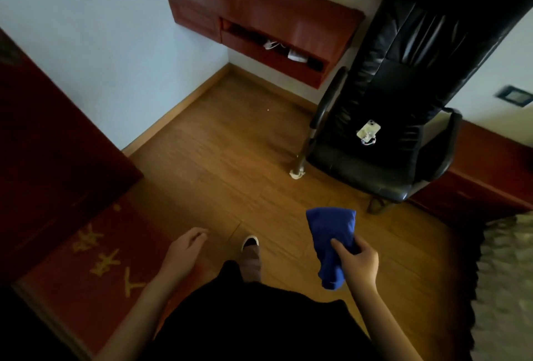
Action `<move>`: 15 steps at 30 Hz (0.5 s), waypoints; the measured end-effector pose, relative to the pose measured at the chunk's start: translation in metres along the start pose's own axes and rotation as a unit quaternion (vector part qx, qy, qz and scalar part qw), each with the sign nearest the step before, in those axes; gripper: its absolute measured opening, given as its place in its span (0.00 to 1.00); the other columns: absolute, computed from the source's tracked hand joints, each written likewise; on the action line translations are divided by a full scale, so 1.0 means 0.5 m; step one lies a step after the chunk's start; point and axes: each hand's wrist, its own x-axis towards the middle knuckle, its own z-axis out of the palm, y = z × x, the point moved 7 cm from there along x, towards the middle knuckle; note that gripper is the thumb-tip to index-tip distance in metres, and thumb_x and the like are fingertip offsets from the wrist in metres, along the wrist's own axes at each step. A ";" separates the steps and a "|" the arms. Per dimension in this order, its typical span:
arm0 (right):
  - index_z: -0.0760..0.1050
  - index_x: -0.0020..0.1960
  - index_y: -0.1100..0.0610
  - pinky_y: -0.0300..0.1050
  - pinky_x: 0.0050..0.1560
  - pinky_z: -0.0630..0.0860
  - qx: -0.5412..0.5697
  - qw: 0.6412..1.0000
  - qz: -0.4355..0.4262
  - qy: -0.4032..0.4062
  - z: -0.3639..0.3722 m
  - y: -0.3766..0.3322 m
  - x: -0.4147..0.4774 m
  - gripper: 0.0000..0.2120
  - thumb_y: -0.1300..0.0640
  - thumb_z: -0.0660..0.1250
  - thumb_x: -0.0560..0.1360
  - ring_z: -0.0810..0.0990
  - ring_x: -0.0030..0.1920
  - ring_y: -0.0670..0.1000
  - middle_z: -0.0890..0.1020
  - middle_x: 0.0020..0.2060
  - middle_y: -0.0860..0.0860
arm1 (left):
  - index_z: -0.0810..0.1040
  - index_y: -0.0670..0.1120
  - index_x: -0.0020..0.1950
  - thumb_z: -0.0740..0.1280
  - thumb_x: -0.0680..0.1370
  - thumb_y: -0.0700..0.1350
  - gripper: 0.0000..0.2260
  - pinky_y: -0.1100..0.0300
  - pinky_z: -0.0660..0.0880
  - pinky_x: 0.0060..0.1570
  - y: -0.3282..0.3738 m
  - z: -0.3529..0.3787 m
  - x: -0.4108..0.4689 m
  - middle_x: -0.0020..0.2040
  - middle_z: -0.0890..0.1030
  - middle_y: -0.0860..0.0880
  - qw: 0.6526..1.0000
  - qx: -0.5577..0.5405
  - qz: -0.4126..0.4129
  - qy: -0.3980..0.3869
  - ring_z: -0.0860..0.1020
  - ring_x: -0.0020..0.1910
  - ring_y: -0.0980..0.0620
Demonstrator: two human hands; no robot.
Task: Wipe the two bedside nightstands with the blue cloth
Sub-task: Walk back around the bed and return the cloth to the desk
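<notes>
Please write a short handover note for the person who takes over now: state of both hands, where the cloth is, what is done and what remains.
Right hand: closed on the bunched blue cloth, held above the wooden floor.
Left hand: open, empty.
Person stands between a red patterned mat and a black leather office chair; a phone lies on the seat.
No nightstand can be identified with certainty here.
Done: cloth in hand. No wiping visible.
Left: reach and wipe both nightstands.
</notes>
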 end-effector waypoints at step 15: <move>0.77 0.39 0.56 0.44 0.34 0.73 0.029 0.996 0.033 0.083 0.059 -0.319 0.489 0.06 0.59 0.74 0.71 0.80 0.37 0.52 0.82 0.36 0.52 | 0.75 0.63 0.48 0.59 0.80 0.52 0.07 0.55 0.75 0.54 0.479 -0.067 0.599 0.53 0.80 0.56 0.991 0.022 0.089 -0.093 0.78 0.55 0.54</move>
